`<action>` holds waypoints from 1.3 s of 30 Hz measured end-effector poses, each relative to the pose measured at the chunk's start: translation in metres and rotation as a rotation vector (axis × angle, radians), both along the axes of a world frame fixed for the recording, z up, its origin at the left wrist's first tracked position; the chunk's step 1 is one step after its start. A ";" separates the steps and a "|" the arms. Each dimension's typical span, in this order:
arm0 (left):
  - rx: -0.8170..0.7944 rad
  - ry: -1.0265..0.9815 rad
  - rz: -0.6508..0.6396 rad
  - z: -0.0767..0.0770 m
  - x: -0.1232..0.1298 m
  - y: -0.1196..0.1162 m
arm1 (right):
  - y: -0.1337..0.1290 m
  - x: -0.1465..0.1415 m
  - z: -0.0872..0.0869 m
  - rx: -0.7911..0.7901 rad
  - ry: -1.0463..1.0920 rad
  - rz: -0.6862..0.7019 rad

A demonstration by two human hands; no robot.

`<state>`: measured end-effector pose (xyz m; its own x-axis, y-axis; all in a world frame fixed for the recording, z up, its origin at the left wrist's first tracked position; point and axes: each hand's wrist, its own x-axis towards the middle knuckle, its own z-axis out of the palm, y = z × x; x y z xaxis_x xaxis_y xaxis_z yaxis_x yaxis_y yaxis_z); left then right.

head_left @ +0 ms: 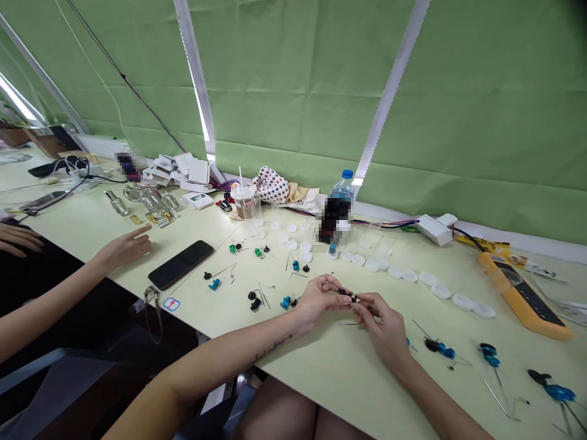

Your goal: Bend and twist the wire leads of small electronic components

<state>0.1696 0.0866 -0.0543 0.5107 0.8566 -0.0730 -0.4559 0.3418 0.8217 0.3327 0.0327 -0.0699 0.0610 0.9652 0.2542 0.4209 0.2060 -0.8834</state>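
Above the table (312,366), my left hand (318,302) and my right hand (383,324) meet with closed fingertips. Between them they pinch a small black part (348,295), mostly covered by the fingers, so its exact kind is hidden. Under the hands lies a thin metal rod (347,324). To the left sit a blue part (285,303) and black pieces (255,303) with bent metal rods. Right of my right hand lie more sets: a blue piece with a black disc (446,349), another blue piece (490,354) and a larger-looking blue piece (559,392), each near thin rods.
Small clear round cups (427,279) run in a line behind my hands. A phone (181,264) lies left, near another person's hand (131,249). Farther back stand a drink cup (244,201) and a water bottle (345,186). An orange power strip (525,296) is at right.
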 end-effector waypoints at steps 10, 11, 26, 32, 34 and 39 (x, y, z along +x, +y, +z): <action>-0.012 0.003 0.035 0.005 0.000 -0.001 | 0.002 0.001 -0.003 0.025 -0.029 0.022; -0.010 0.002 0.041 0.005 0.000 -0.001 | 0.002 0.001 -0.003 0.030 -0.038 0.022; -0.008 0.011 0.021 0.002 0.000 0.000 | 0.001 0.000 -0.002 0.022 -0.013 0.013; -0.001 -0.007 0.013 0.001 0.000 0.001 | 0.000 0.000 -0.001 0.005 -0.011 0.019; -0.006 -0.009 0.012 0.001 -0.001 0.001 | 0.000 0.000 -0.001 0.007 -0.009 0.020; -0.022 -0.004 0.024 0.003 0.000 0.000 | 0.001 0.000 -0.001 0.012 -0.024 0.016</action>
